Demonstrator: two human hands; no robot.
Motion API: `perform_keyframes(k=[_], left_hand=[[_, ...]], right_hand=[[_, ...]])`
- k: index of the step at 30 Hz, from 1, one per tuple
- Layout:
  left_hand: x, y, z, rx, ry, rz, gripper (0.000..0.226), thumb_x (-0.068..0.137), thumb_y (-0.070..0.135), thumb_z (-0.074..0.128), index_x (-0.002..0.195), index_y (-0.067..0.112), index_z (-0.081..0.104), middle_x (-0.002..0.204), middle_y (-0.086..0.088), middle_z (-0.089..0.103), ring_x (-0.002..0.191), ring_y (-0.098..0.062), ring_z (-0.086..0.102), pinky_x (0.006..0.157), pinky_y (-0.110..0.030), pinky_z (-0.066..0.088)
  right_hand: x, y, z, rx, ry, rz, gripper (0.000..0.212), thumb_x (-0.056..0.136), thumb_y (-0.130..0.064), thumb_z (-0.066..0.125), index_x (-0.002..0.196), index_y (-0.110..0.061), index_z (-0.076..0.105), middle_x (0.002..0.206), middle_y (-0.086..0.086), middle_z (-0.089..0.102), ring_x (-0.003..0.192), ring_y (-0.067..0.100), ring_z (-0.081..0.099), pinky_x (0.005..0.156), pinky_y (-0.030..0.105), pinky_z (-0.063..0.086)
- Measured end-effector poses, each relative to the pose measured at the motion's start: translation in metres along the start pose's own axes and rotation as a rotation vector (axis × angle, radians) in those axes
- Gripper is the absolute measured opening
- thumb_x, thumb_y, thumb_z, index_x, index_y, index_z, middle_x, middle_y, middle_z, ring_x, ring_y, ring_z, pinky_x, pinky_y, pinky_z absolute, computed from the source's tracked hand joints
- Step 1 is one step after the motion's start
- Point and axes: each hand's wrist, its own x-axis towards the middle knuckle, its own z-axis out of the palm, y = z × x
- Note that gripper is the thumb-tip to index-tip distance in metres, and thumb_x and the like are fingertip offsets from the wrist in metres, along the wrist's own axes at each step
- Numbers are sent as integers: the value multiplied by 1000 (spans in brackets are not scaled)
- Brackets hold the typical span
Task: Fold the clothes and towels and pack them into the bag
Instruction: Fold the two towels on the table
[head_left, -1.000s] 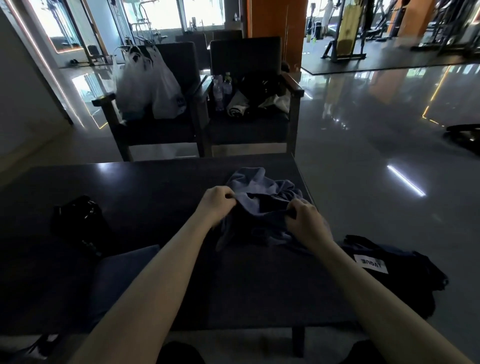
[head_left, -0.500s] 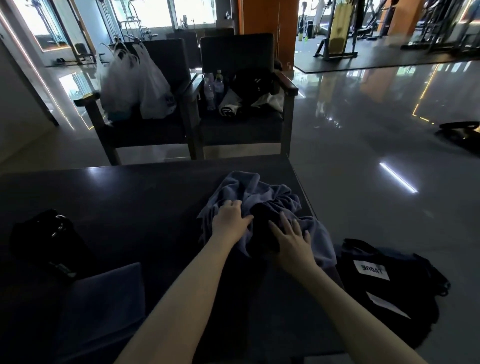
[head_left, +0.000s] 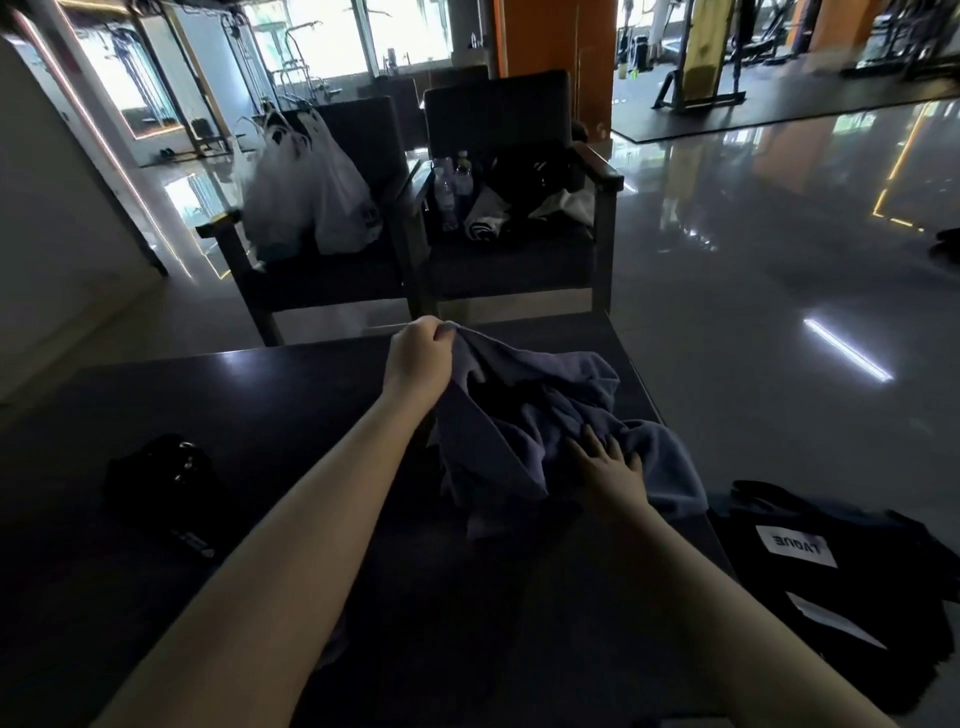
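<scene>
The towel (head_left: 524, 431) lies crumpled at the right end of the table (head_left: 270, 410). The left hand (head_left: 418, 358) grips its far edge in curled fingers. The right hand (head_left: 605, 470) presses it flat, fingers spread. The bag (head_left: 841, 582) lies just right.

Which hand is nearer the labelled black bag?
Right. The right hand rests on the towel just left of the bag; the left hand grips the towel farther away.

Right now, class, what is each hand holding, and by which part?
The left hand grips the crumpled blue-grey towel by a bunched far edge. The right hand holds nothing; its spread fingers rest on the towel.
</scene>
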Motion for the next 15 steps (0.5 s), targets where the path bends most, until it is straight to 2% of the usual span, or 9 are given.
perform_keyframes(k=[4, 7, 10, 12, 15], left_hand=[[7, 17, -46, -69, 145, -59, 31, 101, 20, 39, 108, 0, 63, 105, -13, 63, 91, -20, 53, 73, -25, 34], [12, 27, -77, -96, 219, -48, 31, 100, 19, 40, 108, 1, 64, 106, -14, 64, 94, -22, 55, 73, -25, 34], [7, 34, -93, -113, 161, 20, 28, 99, 18, 43, 101, 1, 65, 94, -10, 62, 88, -18, 53, 71, -24, 34], [0, 36, -96, -117, 91, 66, 24, 98, 18, 45, 97, 5, 66, 88, -4, 60, 86, -17, 55, 66, -24, 36], [-10, 39, -99, -109, -14, 116, 20, 95, 21, 49, 89, 15, 67, 85, 0, 62, 81, -14, 57, 62, -21, 39]], right_hand=[[-7, 1, -1, -29, 9, 13, 72, 91, -52, 48, 150, -35, 10, 159, -3, 2, 145, 30, 3, 114, 52, 10], [-16, 0, -3, -26, 31, 3, 65, 92, -50, 46, 148, -35, 17, 158, -4, 12, 144, 29, 10, 113, 53, 12], [-25, -9, -14, -21, 156, -24, 51, 96, -37, 44, 145, -30, 30, 155, -2, 20, 139, 24, 23, 110, 47, 22], [-29, -19, -25, 29, 270, -32, 55, 94, -33, 50, 144, -25, 30, 153, 1, 25, 135, 25, 32, 103, 41, 30], [-27, -35, -44, 193, 379, -92, 56, 92, -29, 54, 142, -17, 32, 149, 5, 32, 121, 27, 48, 85, 38, 45]])
